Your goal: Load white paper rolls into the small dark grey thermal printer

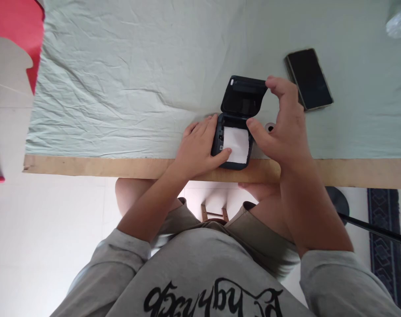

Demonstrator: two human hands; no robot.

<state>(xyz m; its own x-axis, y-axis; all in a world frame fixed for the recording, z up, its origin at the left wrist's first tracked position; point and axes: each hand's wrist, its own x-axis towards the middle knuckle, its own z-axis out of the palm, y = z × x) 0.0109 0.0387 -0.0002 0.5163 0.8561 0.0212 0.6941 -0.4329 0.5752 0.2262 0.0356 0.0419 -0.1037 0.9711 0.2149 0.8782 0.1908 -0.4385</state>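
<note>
A small dark portable printer [216, 152] sits near the table's front edge, its hinged lid [241, 97] raised and tilted back. White paper [237, 137] lies inside the open body. My left hand [200, 143] holds the printer's left side, with the thumb resting on the paper. My right hand [288, 125] is on the other side, its index fingertip touching the lid's upper right corner. The right thumb presses near the hinge. Just behind that thumb, a small white roll with a dark core [270, 127] is partly hidden by the hand.
A smartphone [310, 79] lies beyond my right hand on the pale green cloth [137, 66]. Clear plastic [400, 24] shows at the far right corner. The table's wooden edge [88, 166] runs in front of me. A red chair [15, 22] stands at the left.
</note>
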